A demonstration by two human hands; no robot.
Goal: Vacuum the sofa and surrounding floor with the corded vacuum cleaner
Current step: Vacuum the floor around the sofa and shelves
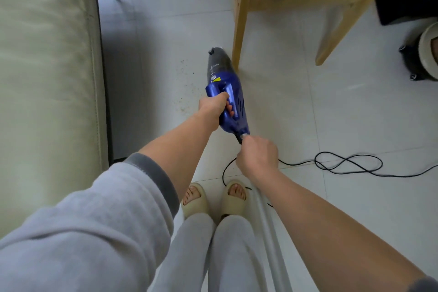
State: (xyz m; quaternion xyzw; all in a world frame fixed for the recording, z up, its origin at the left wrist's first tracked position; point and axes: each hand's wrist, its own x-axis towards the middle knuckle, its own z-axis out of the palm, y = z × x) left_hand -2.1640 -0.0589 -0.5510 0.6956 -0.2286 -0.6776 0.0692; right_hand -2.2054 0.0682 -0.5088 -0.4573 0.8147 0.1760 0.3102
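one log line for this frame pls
left hand grips vacuum handle | right hand holds cord at rear | nozzle near crumbs | sofa left

vacuum (pixel 231 99): blue body, dk grey/black nose, yellow triangle mark
cord (pixel 348 164): black
sofa (pixel 47 78): pale cream-green, plain, lighter piping
floor (pixel 308 114): white glossy tiles, thin grey grout lines
crumbs (pixel 187 92): brown specks
chair legs (pixel 239 19): light wood
sleeve (pixel 94 220): lt grey, dk grey cuff
trousers (pixel 213 256): lt grey
slippers (pixel 234 199): beige
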